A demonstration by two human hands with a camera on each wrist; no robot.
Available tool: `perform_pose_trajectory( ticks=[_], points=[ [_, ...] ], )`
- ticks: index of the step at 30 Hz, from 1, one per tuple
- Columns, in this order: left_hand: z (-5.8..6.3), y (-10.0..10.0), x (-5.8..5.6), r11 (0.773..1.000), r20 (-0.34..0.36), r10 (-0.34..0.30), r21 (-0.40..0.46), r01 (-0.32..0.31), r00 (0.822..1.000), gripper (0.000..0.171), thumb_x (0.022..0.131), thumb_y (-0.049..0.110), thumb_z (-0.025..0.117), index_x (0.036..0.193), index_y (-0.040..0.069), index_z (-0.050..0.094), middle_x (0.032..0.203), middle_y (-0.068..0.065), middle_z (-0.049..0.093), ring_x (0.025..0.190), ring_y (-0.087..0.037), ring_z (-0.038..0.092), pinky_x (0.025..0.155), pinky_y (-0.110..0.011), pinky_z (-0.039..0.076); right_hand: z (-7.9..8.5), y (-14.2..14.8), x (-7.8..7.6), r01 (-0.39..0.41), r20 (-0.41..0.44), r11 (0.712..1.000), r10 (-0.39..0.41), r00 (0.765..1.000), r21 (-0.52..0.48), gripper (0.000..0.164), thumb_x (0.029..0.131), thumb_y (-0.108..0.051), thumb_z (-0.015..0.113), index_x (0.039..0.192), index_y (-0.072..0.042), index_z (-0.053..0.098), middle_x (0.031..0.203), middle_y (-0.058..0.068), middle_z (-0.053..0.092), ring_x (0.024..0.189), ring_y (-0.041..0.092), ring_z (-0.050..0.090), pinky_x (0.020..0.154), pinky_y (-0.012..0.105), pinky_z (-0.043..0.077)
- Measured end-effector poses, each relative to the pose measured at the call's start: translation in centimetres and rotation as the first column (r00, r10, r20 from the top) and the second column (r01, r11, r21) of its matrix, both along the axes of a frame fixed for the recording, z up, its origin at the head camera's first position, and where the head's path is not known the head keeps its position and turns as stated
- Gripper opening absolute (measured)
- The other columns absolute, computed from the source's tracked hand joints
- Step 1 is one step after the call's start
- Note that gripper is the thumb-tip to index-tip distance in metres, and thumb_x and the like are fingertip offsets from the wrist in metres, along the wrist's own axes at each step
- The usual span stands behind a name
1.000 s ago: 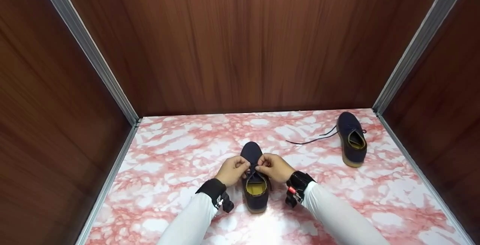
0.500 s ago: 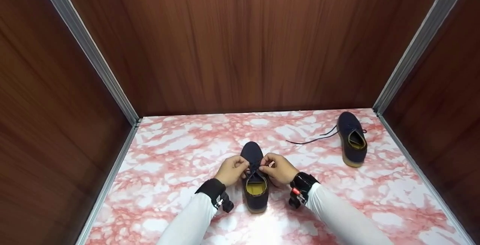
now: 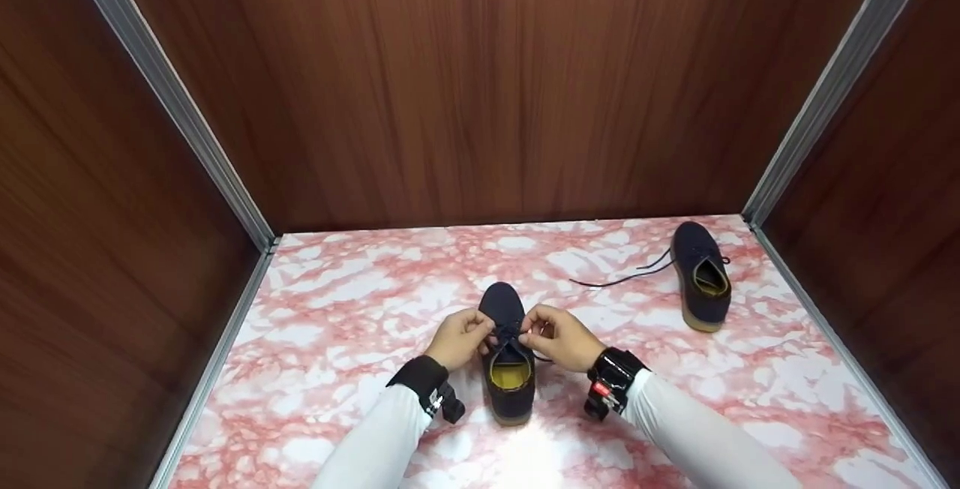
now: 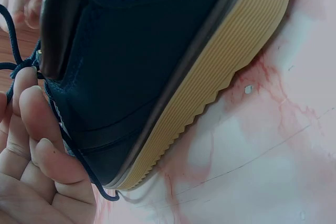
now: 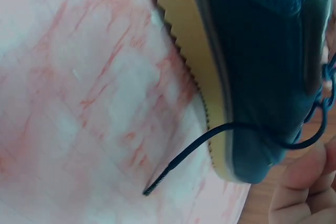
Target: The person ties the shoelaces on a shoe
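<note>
A dark navy lace-up shoe [image 3: 501, 298] with a yellow insole stands upright, toe pointing away, between my two hands. My left hand [image 3: 456, 340] pinches its shoelace [image 4: 19, 68] close to the knot over the tongue. Across the opening, my right hand [image 3: 566, 340] pinches the lace on the other side with thumb and forefinger. In the right wrist view, one loose lace end [image 5: 184, 151] hangs over the tan ridged sole [image 5: 191, 51]. Another stretch of lace droops along the shoe's side in the left wrist view. The fingertips partly cover the knot.
A matching navy shoe [image 3: 694, 240] stands at the back right, its long lace [image 3: 619, 282] trailing leftward over the red-and-white marbled surface [image 3: 360, 286]. Brown wood-grain panels [image 3: 480, 84] with grey metal corner strips enclose the back and sides.
My right hand has drawn slightly to the right, away from the left hand, pulling at the lace. The left hand and shoe have stayed nearly in place.
</note>
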State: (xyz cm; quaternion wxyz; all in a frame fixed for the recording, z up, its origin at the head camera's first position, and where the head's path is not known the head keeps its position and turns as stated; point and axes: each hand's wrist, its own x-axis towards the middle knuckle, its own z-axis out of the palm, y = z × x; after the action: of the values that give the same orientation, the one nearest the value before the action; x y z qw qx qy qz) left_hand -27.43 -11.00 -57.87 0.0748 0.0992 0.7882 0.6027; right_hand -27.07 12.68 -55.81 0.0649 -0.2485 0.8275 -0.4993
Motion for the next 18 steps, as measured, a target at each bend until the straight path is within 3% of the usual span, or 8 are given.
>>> perform_pose_trajectory(
  ticks=[5, 8, 14, 18],
  points=[
    [0.1, -0.1, 0.0, 1.000, -0.002, -0.001, 0.001, 0.001, 1.000, 0.018, 0.105, 0.013, 0.061, 0.095, 0.000, 0.067, 0.080, -0.007, 0.075, 0.062, -0.014, 0.063, 0.063, -0.027, 0.055, 0.4, -0.8, 0.8, -0.131, -0.018, 0.991, 0.131, 0.991, -0.002, 0.024, 0.091, -0.018, 0.082, 0.106, -0.008, 0.067, 0.088, 0.012, 0.063, 0.067, 0.007, 0.053, 0.061, 0.019, 0.047],
    [0.1, -0.2, 0.1, 1.000, -0.012, 0.001, 0.000, -0.001, 1.000, 0.018, 0.105, 0.013, 0.061, 0.095, -0.001, 0.066, 0.081, -0.011, 0.075, 0.061, -0.014, 0.063, 0.060, -0.023, 0.051, 0.4, -1.4, 1.1, -0.164, -0.045, 0.986, 0.165, 0.985, 0.018, 0.031, 0.087, -0.022, 0.086, 0.108, -0.009, 0.068, 0.089, 0.015, 0.064, 0.067, 0.007, 0.054, 0.062, 0.018, 0.047],
    [0.1, -0.2, 0.2, 1.000, -0.025, 0.000, 0.003, 0.000, 1.000, 0.019, 0.104, 0.011, 0.062, 0.095, -0.005, 0.066, 0.079, -0.013, 0.074, 0.060, -0.013, 0.064, 0.057, -0.021, 0.047, 0.2, -2.2, 1.5, -0.163, -0.092, 0.986, 0.165, 0.982, 0.021, 0.033, 0.084, -0.023, 0.089, 0.106, -0.008, 0.068, 0.087, 0.013, 0.064, 0.068, 0.006, 0.053, 0.062, 0.016, 0.045],
    [0.2, -0.3, 0.2, 1.000, 0.002, 0.004, 0.019, -0.004, 1.000, 0.019, 0.103, 0.011, 0.062, 0.094, -0.005, 0.066, 0.077, -0.008, 0.074, 0.060, -0.012, 0.064, 0.056, -0.021, 0.047, 0.0, -2.4, 1.6, -0.129, -0.104, 0.992, 0.129, 0.986, 0.006, 0.022, 0.087, -0.020, 0.086, 0.098, -0.010, 0.070, 0.085, 0.009, 0.063, 0.072, 0.004, 0.054, 0.063, 0.016, 0.045]
  ],
)
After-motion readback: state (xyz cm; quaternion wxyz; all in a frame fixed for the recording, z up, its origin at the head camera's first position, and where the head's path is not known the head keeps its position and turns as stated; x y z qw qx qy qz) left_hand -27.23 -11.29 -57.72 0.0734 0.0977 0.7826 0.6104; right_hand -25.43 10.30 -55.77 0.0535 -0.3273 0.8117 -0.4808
